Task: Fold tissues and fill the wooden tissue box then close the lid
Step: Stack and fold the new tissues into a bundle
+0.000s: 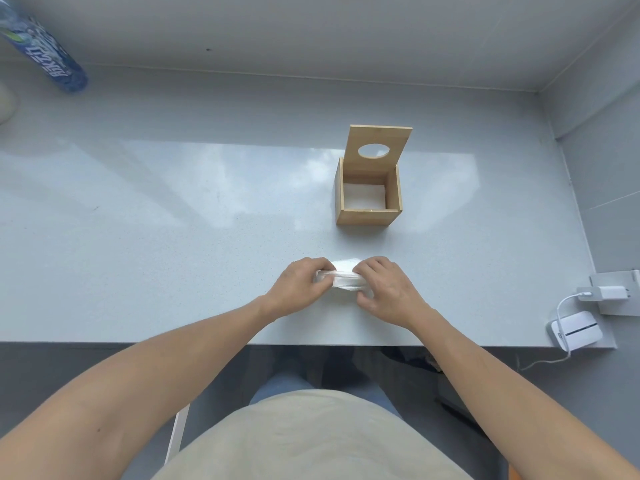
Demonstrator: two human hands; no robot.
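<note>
Your left hand and right hand both grip tissue stack on desk, mid-fold. Far right, box part-filled, lid up. Filling, closing left.

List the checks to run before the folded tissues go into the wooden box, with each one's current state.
1. Lid open, standing upright at the box's far side: ok.
2. Wooden box opening unobstructed: ok.
3. Room inside above the white tissue already at the bottom: ok.
4. Left hand and right hand both grip the tissue stack: ok.
5. Stack folded small enough to fit: cannot tell.
</note>
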